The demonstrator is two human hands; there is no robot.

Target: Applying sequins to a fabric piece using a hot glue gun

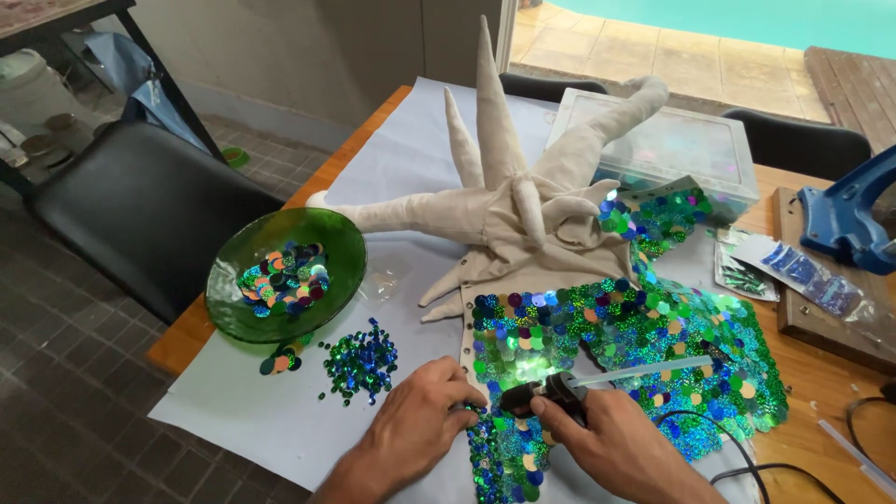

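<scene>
My right hand (621,443) grips a black hot glue gun (551,392) with a clear glue stick (644,373) sticking out behind it; its nozzle points left at the sequined fabric. My left hand (420,425) rests on the paper with its fingertips pressing a sequin at the fabric's near edge (476,411), just beside the nozzle. The beige fabric piece (523,215) has stuffed spikes, and its near part is covered in blue and green holographic sequins (635,327).
A green glass bowl (233,289) of mixed sequins stands at the left, and a loose pile of green sequins (359,359) lies beside it. A clear plastic box (719,140), sequin packets (803,271), a blue tool (854,215) and black chairs (140,205) surround the table.
</scene>
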